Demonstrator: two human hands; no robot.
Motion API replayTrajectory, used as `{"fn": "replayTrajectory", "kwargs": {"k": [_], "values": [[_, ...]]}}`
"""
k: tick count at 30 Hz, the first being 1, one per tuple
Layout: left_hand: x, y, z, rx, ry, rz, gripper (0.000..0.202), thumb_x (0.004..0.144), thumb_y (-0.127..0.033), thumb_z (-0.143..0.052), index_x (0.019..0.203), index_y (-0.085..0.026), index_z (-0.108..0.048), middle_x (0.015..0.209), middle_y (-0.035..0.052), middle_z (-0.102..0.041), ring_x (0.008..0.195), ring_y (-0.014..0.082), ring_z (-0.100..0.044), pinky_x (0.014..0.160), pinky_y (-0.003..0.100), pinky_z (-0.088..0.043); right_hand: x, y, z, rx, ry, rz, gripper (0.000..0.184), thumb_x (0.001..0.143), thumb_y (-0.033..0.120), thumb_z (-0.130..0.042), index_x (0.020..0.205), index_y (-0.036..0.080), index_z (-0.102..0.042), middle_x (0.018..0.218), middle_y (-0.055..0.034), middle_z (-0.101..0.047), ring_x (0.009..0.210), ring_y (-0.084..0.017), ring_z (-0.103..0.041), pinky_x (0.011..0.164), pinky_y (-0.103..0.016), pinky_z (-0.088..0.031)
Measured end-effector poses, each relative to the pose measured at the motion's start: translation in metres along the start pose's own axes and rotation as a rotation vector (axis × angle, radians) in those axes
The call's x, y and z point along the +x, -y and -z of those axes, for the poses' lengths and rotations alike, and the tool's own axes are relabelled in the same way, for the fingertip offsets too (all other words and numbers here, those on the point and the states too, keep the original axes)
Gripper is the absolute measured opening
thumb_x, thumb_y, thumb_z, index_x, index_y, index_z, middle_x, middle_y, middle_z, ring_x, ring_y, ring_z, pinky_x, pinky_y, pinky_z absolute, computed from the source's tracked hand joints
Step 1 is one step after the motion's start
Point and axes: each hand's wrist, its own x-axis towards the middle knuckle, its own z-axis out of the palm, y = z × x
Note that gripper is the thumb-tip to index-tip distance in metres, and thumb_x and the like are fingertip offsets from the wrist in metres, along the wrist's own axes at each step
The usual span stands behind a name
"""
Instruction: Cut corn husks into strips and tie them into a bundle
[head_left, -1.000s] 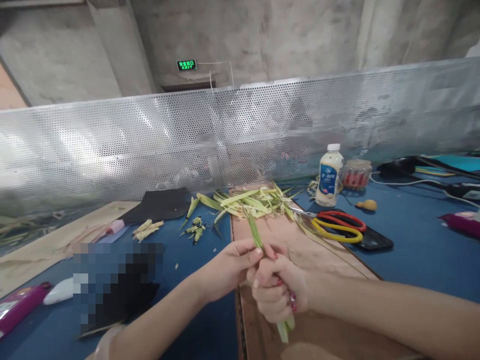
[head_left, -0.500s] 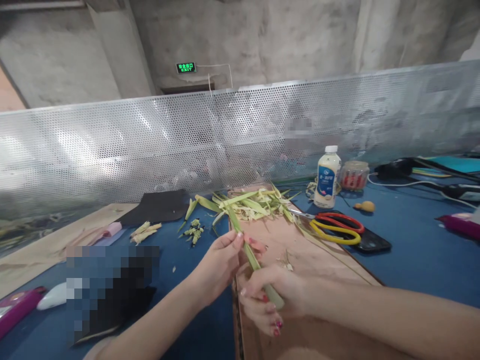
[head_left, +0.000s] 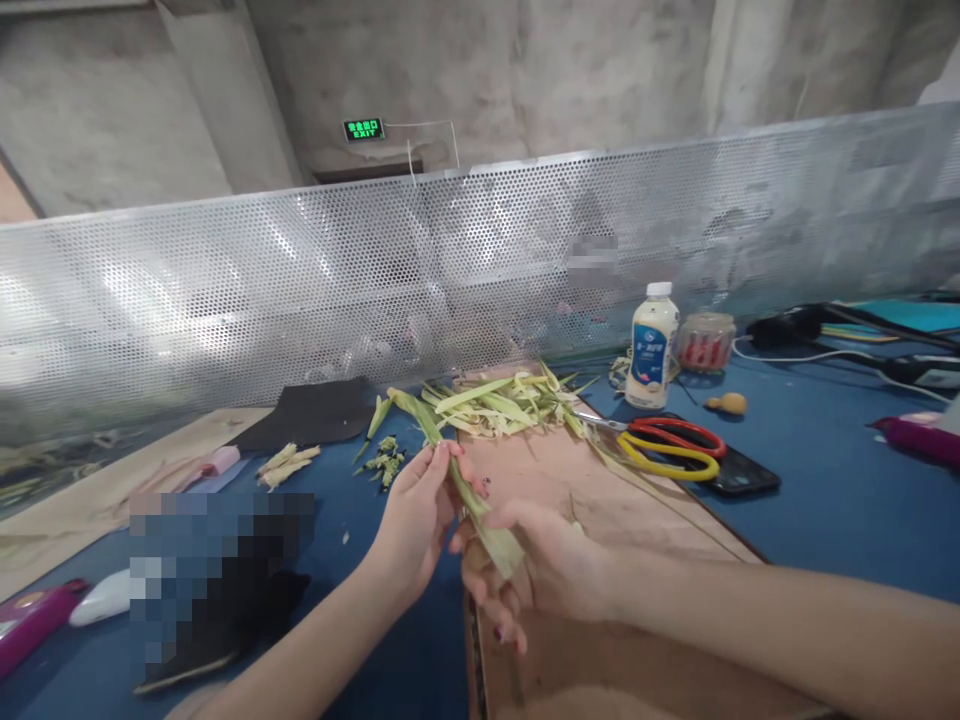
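A long green leaf strip (head_left: 495, 540) slants across the view, its wide, flattened end towards me. My left hand (head_left: 415, 515) pinches it around the middle between thumb and fingers. At the wide end, my right hand (head_left: 562, 560) is slightly blurred, with its thumb against the strip's edge and its fingers curled loosely underneath. The far end of the strip reaches a pile of pale green leaf pieces (head_left: 495, 405) on a tan board (head_left: 540, 475). Scissors (head_left: 667, 460) with red and yellow handles lie right of the pile, partly on a black phone (head_left: 750, 476).
A white-capped bottle (head_left: 649, 350), a clear jar (head_left: 706, 343) and a small tan knob-shaped object (head_left: 726, 404) stand at the back right. Dark sheet material (head_left: 304, 415) and crumpled green bits (head_left: 386, 460) lie left. A perforated metal screen (head_left: 360, 270) runs behind the blue table (head_left: 832, 480).
Both hands have shifted a little left with the leaf strip. Its near end now looks wider and flatter, and my right hand's fingers have loosened somewhat.
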Motion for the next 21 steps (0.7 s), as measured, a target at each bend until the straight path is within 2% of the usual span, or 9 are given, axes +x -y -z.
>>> {"fn": "replayTrajectory", "kwargs": {"k": [4,8,12,15,18,21], "values": [[0.0001,0.0001,-0.0018,0.010,-0.040,-0.029,0.021,0.078,-0.035,-0.063,0.083,-0.019,-0.051,0.063,-0.0037,-0.052,0.049,0.0117,-0.054,0.025,0.013,-0.029,-0.0005,0.0000,0.0002,-0.018,0.022,0.012,0.036,0.074,0.039,-0.044,0.092,0.011,-0.057,0.069,-0.0076,-0.066,0.053,-0.018,-0.064,0.043,-0.027,-0.053],[-0.0007,0.0001,-0.0034,-0.005,-0.023,-0.043,0.022,0.077,-0.037,-0.063,0.082,-0.019,-0.052,0.060,-0.0038,-0.051,0.051,0.0113,-0.055,0.028,0.012,-0.031,-0.0008,-0.0033,-0.0008,-0.014,0.073,0.038,0.035,0.077,0.037,-0.046,0.094,0.010,-0.059,0.072,-0.0093,-0.067,0.056,-0.017,-0.065,0.045,-0.026,-0.053],[-0.0035,0.0002,-0.0034,0.005,-0.059,-0.057,0.018,0.081,-0.035,-0.060,0.083,-0.019,-0.052,0.059,-0.0050,-0.050,0.049,0.0091,-0.052,0.031,0.012,-0.034,-0.0003,-0.0055,-0.0017,0.008,0.113,0.056,0.033,0.082,0.036,-0.045,0.096,0.009,-0.059,0.074,-0.0097,-0.067,0.056,-0.017,-0.065,0.045,-0.026,-0.053],[-0.0054,0.0001,-0.0033,0.011,-0.090,-0.079,0.017,0.082,-0.036,-0.058,0.084,-0.020,-0.051,0.060,-0.0056,-0.048,0.051,0.0089,-0.052,0.031,0.011,-0.033,-0.0010,-0.0062,-0.0031,0.002,0.106,0.084,0.031,0.085,0.034,-0.045,0.100,0.010,-0.059,0.073,-0.0087,-0.067,0.055,-0.016,-0.064,0.045,-0.025,-0.053],[-0.0055,-0.0012,-0.0041,0.007,-0.108,-0.086,0.019,0.083,-0.038,-0.056,0.085,-0.021,-0.051,0.060,-0.0059,-0.045,0.050,0.0091,-0.052,0.030,0.011,-0.030,-0.0028,-0.0073,-0.0056,-0.019,0.096,0.119,0.034,0.091,0.036,-0.038,0.106,0.012,-0.057,0.066,-0.0054,-0.063,0.049,-0.013,-0.060,0.043,-0.022,-0.051],[-0.0053,-0.0036,-0.0053,0.003,-0.132,-0.102,0.016,0.085,-0.036,-0.054,0.085,-0.020,-0.050,0.060,-0.0061,-0.045,0.050,0.0094,-0.052,0.033,0.013,-0.036,-0.0042,-0.0080,-0.0075,-0.066,0.092,0.143,0.036,0.094,0.038,-0.031,0.103,0.014,-0.056,0.057,-0.0011,-0.056,0.043,-0.010,-0.052,0.042,-0.020,-0.049]]}}
